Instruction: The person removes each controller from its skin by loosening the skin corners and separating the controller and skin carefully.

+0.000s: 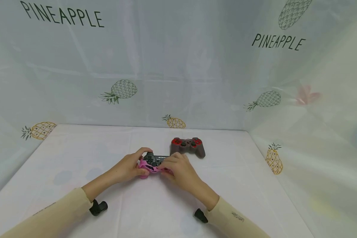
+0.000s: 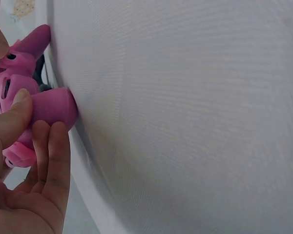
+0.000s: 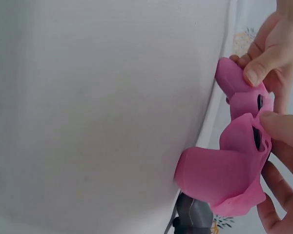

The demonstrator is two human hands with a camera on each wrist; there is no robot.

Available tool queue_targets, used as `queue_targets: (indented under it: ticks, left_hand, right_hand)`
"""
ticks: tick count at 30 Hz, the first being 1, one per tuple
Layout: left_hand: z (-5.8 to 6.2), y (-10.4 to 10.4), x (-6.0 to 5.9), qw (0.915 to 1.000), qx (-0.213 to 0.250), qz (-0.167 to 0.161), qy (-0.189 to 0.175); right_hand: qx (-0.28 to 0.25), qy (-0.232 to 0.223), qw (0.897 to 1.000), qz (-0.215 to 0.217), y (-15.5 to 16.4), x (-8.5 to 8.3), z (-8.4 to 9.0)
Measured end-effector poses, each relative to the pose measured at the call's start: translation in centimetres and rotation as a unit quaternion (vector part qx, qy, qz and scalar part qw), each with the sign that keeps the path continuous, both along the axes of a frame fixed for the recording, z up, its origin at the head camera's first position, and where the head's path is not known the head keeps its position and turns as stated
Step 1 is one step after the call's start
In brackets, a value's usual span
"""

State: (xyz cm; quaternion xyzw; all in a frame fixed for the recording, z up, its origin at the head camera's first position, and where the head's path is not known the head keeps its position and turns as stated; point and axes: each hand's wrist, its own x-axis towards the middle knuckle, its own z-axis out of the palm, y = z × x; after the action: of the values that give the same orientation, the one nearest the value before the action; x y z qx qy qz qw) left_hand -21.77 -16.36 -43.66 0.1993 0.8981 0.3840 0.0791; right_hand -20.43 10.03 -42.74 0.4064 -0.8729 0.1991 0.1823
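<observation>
A white surface [image 1: 77, 158] sits inside pineapple curtains. Both hands, left hand [image 1: 128, 168] and right hand [image 1: 179, 170], have fingers curled around a black controller [image 1: 154, 160], pulling its pink cover [image 1: 150, 169]. The stretchy cover might snap back or tear. Farther back lies a gray controller [image 1: 187, 146].

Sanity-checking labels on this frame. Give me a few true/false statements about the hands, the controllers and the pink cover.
1. Both hands grip the pink silicone cover on the black controller. True: left hand and right hand each hold one end.
2. The second controller lies nearer to the person than the held one. False: it lies behind it, toward the backdrop.
3. The second controller is grey with red buttons. True.
4. The pink cover lies flat and untouched on the table. False: it is held, partly wrapped round the black controller.
5. The backdrop shows printed strawberries. False: pineapples, with the word PINEAPPLE.
</observation>
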Motion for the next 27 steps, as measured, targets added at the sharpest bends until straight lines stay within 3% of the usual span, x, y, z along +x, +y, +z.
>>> queue_targets:
  ticks: [7, 12, 15, 19, 21, 23, 27]
  left_hand:
    - [-0.3, -0.1, -0.2, 1.0, 0.001, 0.0, -0.007]
    - [-0.2, -0.1, -0.1, 0.9999, 0.005, 0.005, -0.015]
    - [-0.2, -0.1, 0.0, 0.9997, 0.006, 0.004, -0.022]
    - [-0.3, -0.1, 0.0, 0.9997, 0.002, 0.002, -0.024]
    - [-0.4, -0.1, 0.0, 0.9998, 0.004, 0.003, -0.02]
    - [-0.5, 0.0, 0.0, 0.9998, 0.008, 0.005, -0.02]
    - [-0.7, 0.1, 0.2, 0.9996, 0.019, 0.007, -0.021]
  right_hand:
    - [-0.017, -0.012, 1.0, -0.004, 1.2, -0.3, -0.4]
    - [-0.044, -0.075, 0.995, -0.046, 2.6, -0.7, -0.7]
    - [-0.073, -0.165, 0.981, -0.072, 3.4, -0.7, -0.9]
    - [-0.106, -0.303, 0.944, -0.076, 4.2, -0.8, -1.3]
    - [-0.117, -0.338, 0.932, -0.066, 4.3, -0.9, -1.5]
    - [-0.118, -0.346, 0.929, -0.061, 4.3, -1.1, -1.7]
    - [-0.124, -0.328, 0.935, -0.06, 4.0, -1.4, -2.0]
